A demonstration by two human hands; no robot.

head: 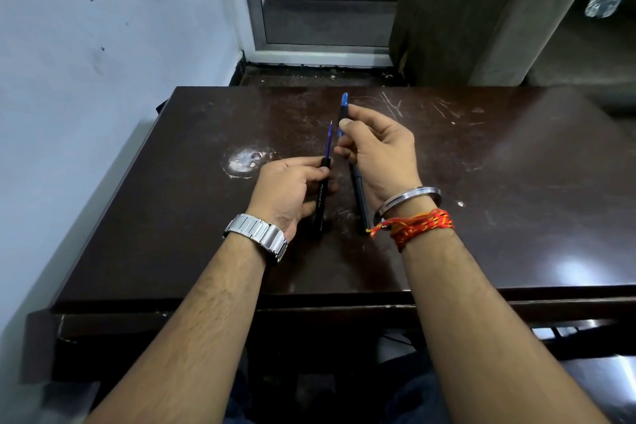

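Scratched dark-brown wooden tabletop (165, 217) fills the view, against a pale wall and a metal-framed door, with a round pale worn patch (246, 162) as its plainest mark.

Just right of that patch, the left hand (287, 189) has its fingers curled round a slim black plastic pen barrel (320, 203). The barrel is lifted off the wood and points away from the person. A thin blue refill (329, 141) stands bare out of its far end.

Farther right of the patch and a little beyond it, the right hand (378, 155) pinches a short blue-and-black pen piece (343, 107) between thumb and fingertips. It sits close beside the refill tip but apart from it. Whether it is a cap or a front section I cannot tell.

A second dark pen (359, 200) lies flat on the table right of the patch, under the right wrist and its steel bangle (407, 198).

The likely trouble is in the joining. If the piece comes in at an angle, the thin refill could miss the opening and bend or smear ink. Tipping the barrel might let the refill slide out. A light pinch could drop the small piece, and a lowered wrist or bangle may knock the loose pen rolling.
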